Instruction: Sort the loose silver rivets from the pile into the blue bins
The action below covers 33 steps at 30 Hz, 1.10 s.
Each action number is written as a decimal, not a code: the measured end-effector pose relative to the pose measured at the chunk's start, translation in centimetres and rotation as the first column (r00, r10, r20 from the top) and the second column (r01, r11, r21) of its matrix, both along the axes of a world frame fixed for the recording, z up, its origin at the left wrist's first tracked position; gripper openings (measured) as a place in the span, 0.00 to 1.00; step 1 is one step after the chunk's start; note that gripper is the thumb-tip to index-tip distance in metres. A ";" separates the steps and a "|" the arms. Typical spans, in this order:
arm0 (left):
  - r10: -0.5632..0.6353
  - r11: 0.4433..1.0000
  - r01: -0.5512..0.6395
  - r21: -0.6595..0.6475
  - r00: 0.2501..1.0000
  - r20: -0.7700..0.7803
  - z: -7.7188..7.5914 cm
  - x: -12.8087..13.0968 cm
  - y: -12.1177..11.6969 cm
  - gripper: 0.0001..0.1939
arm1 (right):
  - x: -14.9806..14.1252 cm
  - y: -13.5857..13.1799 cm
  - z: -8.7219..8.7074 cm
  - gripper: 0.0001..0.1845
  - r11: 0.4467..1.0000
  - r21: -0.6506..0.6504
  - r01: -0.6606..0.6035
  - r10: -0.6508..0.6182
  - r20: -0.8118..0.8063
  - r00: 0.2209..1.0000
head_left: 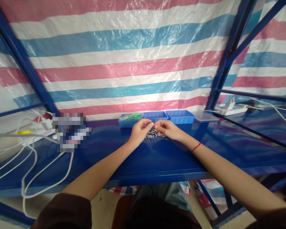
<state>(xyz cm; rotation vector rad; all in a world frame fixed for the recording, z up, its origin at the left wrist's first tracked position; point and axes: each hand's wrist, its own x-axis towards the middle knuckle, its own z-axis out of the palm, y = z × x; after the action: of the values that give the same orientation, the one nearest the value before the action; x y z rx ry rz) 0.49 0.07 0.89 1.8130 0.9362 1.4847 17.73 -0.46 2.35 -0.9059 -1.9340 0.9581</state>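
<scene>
A small heap of shiny metal screws or similar fasteners [150,137] lies on the blue table. My left hand [141,129] is over its left side, thumb and fingertips pinched together. From the right, my right hand [166,128] meets it, also in a pinch, with the fingertips of both hands almost touching. Whatever is between the fingers is too small to make out. Just behind the hands stand three blue bins in a row: the left bin [124,123] holds green-and-clear plastic packets [135,116], beside the middle bin [154,114] and the right bin [181,117].
A clear plastic lid or tray [207,116] lies right of the bins. White cables [35,156] loop over the table's left side, near a blurred-out object [71,132]. A white power strip [234,109] is at the right. Blue metal posts [220,73] frame a striped plastic sheet [133,57].
</scene>
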 end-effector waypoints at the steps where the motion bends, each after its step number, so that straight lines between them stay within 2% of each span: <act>1: -0.005 1.000 0.005 0.007 1.000 -0.004 0.0 0.0 0.0 0.11 | 0.0 0.0 0.0 0.20 1.000 0.004 0.003 -0.003 -0.003 1.000; 10: -0.049 0.998 0.049 0.041 0.999 0.015 -0.3 -0.1 0.4 0.11 | -0.1 0.3 -0.2 0.17 1.000 0.029 0.011 -0.010 -0.041 0.999; 18: -0.033 0.999 0.033 0.017 0.999 0.019 -0.2 -0.1 0.4 0.10 | -0.1 0.2 0.1 0.11 0.987 0.156 0.044 -0.022 -0.138 0.990; 23: -0.024 1.000 0.023 -0.011 0.998 -0.056 -0.6 -0.2 0.7 0.11 | -0.2 -0.2 0.3 0.11 0.984 0.167 0.067 -0.038 -0.170 0.985; 28: -0.027 1.000 0.027 -0.003 0.982 -0.189 -0.8 -0.3 0.7 0.10 | -0.3 0.0 0.0 0.10 0.973 0.216 0.081 -0.061 -0.101 0.993; 31: 0.054 0.998 -0.037 0.058 0.949 -0.311 -0.5 -0.4 0.3 0.11 | 0.5 1.0 0.3 0.10 0.928 0.312 0.203 -0.173 -0.121 0.978; 33: 0.110 0.991 -0.068 0.114 0.904 -0.414 -0.1 -0.6 0.0 0.13 | 1.9 2.1 0.6 0.10 0.825 0.409 0.390 -0.353 -0.167 0.921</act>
<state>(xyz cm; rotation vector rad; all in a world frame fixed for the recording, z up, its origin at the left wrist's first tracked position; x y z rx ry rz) -0.14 0.12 0.79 2.2431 1.1809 1.2282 19.62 1.68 2.95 -0.9100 -1.7093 0.3052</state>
